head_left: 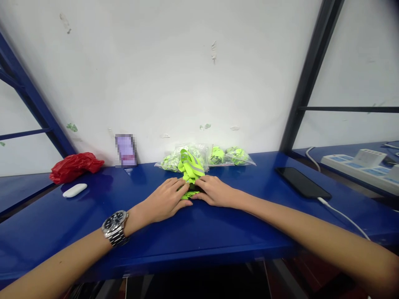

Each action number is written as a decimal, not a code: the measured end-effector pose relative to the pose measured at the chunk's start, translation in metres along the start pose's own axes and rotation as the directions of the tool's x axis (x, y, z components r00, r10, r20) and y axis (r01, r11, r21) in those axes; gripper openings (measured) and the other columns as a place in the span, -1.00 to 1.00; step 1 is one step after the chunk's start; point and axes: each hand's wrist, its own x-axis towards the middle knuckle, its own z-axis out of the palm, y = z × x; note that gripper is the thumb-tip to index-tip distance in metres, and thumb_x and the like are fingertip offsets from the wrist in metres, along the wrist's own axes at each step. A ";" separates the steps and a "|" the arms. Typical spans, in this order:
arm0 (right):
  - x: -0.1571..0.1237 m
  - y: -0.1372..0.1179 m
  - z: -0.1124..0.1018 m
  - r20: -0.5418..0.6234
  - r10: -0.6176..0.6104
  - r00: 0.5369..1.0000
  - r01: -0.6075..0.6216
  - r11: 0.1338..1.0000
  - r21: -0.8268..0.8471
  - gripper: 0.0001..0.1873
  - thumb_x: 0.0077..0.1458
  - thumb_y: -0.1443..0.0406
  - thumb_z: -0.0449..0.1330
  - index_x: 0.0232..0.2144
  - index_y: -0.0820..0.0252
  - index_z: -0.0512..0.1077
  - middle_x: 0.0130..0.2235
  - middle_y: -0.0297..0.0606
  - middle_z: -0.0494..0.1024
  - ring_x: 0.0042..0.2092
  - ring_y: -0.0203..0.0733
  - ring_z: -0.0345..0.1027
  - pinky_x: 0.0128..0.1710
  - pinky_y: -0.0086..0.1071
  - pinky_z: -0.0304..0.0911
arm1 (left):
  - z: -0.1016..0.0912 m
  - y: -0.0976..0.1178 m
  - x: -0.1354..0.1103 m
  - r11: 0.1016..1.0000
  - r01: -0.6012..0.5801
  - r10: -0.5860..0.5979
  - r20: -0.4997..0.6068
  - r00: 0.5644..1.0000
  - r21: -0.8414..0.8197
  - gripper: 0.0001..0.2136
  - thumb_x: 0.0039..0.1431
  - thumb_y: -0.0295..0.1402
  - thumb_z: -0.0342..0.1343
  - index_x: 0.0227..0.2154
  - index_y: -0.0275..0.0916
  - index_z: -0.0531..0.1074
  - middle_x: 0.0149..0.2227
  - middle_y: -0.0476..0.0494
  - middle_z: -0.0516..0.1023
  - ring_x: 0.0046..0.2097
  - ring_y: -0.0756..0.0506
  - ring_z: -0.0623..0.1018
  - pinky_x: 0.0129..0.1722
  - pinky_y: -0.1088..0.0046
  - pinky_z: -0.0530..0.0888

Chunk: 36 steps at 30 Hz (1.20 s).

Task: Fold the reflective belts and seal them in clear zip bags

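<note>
A neon yellow-green reflective strap (190,165) with a grey stripe lies bunched on the blue table, its looped end pointing toward the wall. My left hand (168,197) is closed on its near end from the left, fingers bent over the fabric. From the other side my right hand (215,191) pinches the same end between thumb and fingers. Between the two hands a dark piece shows, partly covered by fingers. Just behind the strap, clear plastic bags (170,161) hold more neon material. Another clear bag (239,156) with a neon bundle sits to the right.
On the left are a crumpled red plastic bag (76,166), a white earbud case (75,190) and a phone (126,150) leaning on the wall. At right lie a black phone (302,182) with a white cable (343,218) and a power strip (358,168). Metal posts flank the table (199,232).
</note>
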 end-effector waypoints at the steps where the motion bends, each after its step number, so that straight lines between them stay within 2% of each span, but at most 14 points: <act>1: 0.000 0.000 0.000 -0.007 0.011 1.000 -0.011 1.000 0.009 -0.57 0.27 0.04 -0.03 -0.16 0.32 0.36 -0.24 -0.01 0.49 -0.26 -0.07 0.39 -0.25 -0.23 0.27 | 0.003 -0.002 -0.005 0.999 0.012 -0.013 -0.023 1.000 -0.043 -0.57 0.33 -0.08 -0.14 0.09 -0.28 0.21 0.03 -0.33 0.37 0.04 -0.24 0.39 0.03 0.16 0.37; 2: -0.001 -0.001 0.000 -0.014 0.020 1.000 -0.020 1.000 0.013 -0.56 0.28 0.05 -0.05 -0.14 0.32 0.35 -0.23 0.00 0.49 -0.23 -0.05 0.39 -0.22 -0.21 0.27 | 0.006 -0.004 -0.009 0.996 0.026 -0.028 -0.032 0.999 -0.081 -0.52 0.31 -0.05 -0.13 0.15 -0.26 0.13 0.09 -0.34 0.33 0.08 -0.24 0.38 0.04 0.17 0.38; 4: -0.002 -0.001 0.001 -0.021 0.026 0.999 -0.026 0.999 0.020 -0.56 0.31 0.06 -0.09 -0.08 0.33 0.32 -0.18 0.03 0.48 -0.18 -0.01 0.39 -0.18 -0.16 0.26 | 0.012 -0.010 -0.013 0.990 0.049 -0.052 -0.020 0.998 -0.132 -0.52 0.33 -0.07 -0.16 0.18 -0.23 0.08 0.10 -0.33 0.32 0.09 -0.22 0.39 0.02 0.20 0.41; 8: -0.005 0.007 0.004 -0.026 -0.023 0.999 0.025 0.997 0.067 -0.47 0.26 0.07 0.01 0.12 0.33 0.14 -0.08 0.07 0.45 -0.12 0.03 0.36 -0.17 -0.16 0.25 | 0.018 -0.020 -0.007 0.982 0.078 -0.075 0.029 0.997 -0.170 -0.63 0.38 -0.17 -0.21 0.11 -0.26 0.15 -0.04 -0.31 0.41 -0.04 -0.19 0.46 -0.08 0.22 0.45; 12: -0.003 0.015 0.007 -0.051 -0.012 0.999 0.018 0.993 0.117 -0.61 0.28 0.16 0.02 0.06 0.27 0.20 -0.18 -0.03 0.47 -0.23 -0.06 0.36 -0.28 -0.29 0.21 | 0.021 -0.025 0.000 0.961 0.113 -0.117 -0.003 0.993 -0.251 -0.71 0.37 -0.28 -0.17 0.07 -0.26 0.19 -0.12 -0.28 0.45 -0.12 -0.18 0.49 -0.16 0.28 0.45; 14: -0.003 0.013 0.005 -0.060 0.022 0.998 -0.012 0.986 0.165 -0.66 0.29 0.20 0.01 0.03 0.26 0.22 -0.25 -0.10 0.47 -0.30 -0.12 0.34 -0.34 -0.34 0.17 | 0.020 -0.021 0.000 0.950 0.136 -0.148 -0.023 0.989 -0.282 -0.74 0.32 -0.40 -0.14 0.04 -0.25 0.21 -0.15 -0.25 0.47 -0.16 -0.16 0.51 -0.21 0.32 0.45; 17: -0.010 -0.001 -0.001 -0.055 0.047 0.997 -0.033 0.972 0.231 -0.73 0.28 0.23 0.02 -0.03 0.23 0.25 -0.34 -0.21 0.46 -0.39 -0.18 0.30 -0.38 -0.38 0.11 | 0.013 -0.003 -0.007 0.937 0.178 -0.196 -0.030 0.980 -0.300 -0.72 0.20 -0.53 -0.12 -0.04 -0.25 0.26 -0.20 -0.23 0.49 -0.23 -0.15 0.51 -0.28 0.36 0.42; 20: -0.023 -0.021 -0.011 -0.028 0.063 0.998 -0.051 0.952 0.302 -0.83 0.26 0.24 0.05 -0.16 0.20 0.29 -0.36 -0.24 0.45 -0.41 -0.21 0.29 -0.41 -0.40 0.07 | 0.001 0.018 -0.020 0.909 0.206 -0.230 -0.025 0.973 -0.363 -0.76 0.17 -0.53 -0.11 -0.13 -0.25 0.31 -0.29 -0.19 0.50 -0.31 -0.12 0.51 -0.35 0.41 0.38; 22: -0.028 -0.031 -0.017 0.007 0.096 0.995 -0.092 0.923 0.374 -0.86 0.26 0.23 0.05 -0.22 0.20 0.29 -0.41 -0.29 0.43 -0.46 -0.25 0.25 -0.46 -0.42 0.03 | -0.007 0.026 -0.025 0.879 0.246 -0.265 0.010 0.964 -0.409 -0.74 0.16 -0.52 -0.11 -0.12 -0.23 0.33 -0.33 -0.14 0.51 -0.35 -0.10 0.50 -0.36 0.43 0.36; 25: -0.023 -0.031 -0.022 0.068 0.141 0.988 -0.157 0.860 0.486 -0.85 0.27 0.23 0.01 -0.20 0.20 0.27 -0.44 -0.33 0.41 -0.50 -0.29 0.21 -0.49 -0.43 0.01 | -0.016 0.019 -0.020 0.827 0.364 -0.348 0.119 0.930 -0.429 -0.69 0.15 -0.44 -0.07 -0.04 -0.25 0.36 -0.30 -0.16 0.54 -0.34 -0.12 0.49 -0.33 0.40 0.37; 28: -0.009 -0.020 -0.021 0.142 0.207 0.968 -0.251 0.822 0.512 -0.75 0.30 0.15 -0.06 -0.27 0.20 0.26 -0.46 -0.35 0.37 -0.48 -0.28 0.19 -0.49 -0.43 0.02 | -0.019 -0.001 -0.004 0.733 0.471 -0.383 0.274 0.882 -0.490 -0.69 0.14 -0.33 -0.01 -0.09 -0.31 0.41 -0.30 -0.19 0.54 -0.34 -0.13 0.49 -0.35 0.39 0.37; 31: 0.001 -0.010 -0.013 0.203 0.256 0.945 -0.318 0.864 0.391 -0.65 0.34 0.10 -0.18 -0.36 0.18 0.21 -0.47 -0.34 0.30 -0.46 -0.25 0.17 -0.45 -0.40 0.06 | -0.016 -0.018 0.011 0.560 0.549 -0.301 0.465 0.833 -0.621 -0.73 0.16 -0.23 -0.03 -0.27 -0.33 0.43 -0.39 -0.15 0.51 -0.42 -0.09 0.47 -0.44 0.43 0.37; 34: 0.002 -0.007 -0.002 0.149 0.252 0.956 -0.278 0.940 0.197 -0.63 0.36 0.16 -0.26 -0.36 0.18 0.21 -0.38 -0.23 0.31 -0.31 -0.16 0.21 -0.27 -0.30 0.16 | -0.011 -0.026 0.019 0.370 0.662 -0.192 0.644 0.741 -0.651 -0.70 0.21 -0.16 -0.10 -0.31 -0.31 0.37 -0.47 -0.11 0.46 -0.52 -0.04 0.42 -0.54 0.45 0.35; 36: 0.000 -0.008 0.004 0.040 0.241 0.970 -0.244 0.965 0.096 -0.66 0.35 0.16 -0.23 -0.26 0.22 0.23 -0.28 -0.14 0.32 -0.21 -0.09 0.20 -0.20 -0.23 0.18 | -0.011 -0.028 0.020 0.376 0.692 -0.160 0.692 0.704 -0.617 -0.70 0.23 -0.16 -0.12 -0.24 -0.30 0.33 -0.45 -0.10 0.44 -0.55 -0.04 0.40 -0.56 0.44 0.36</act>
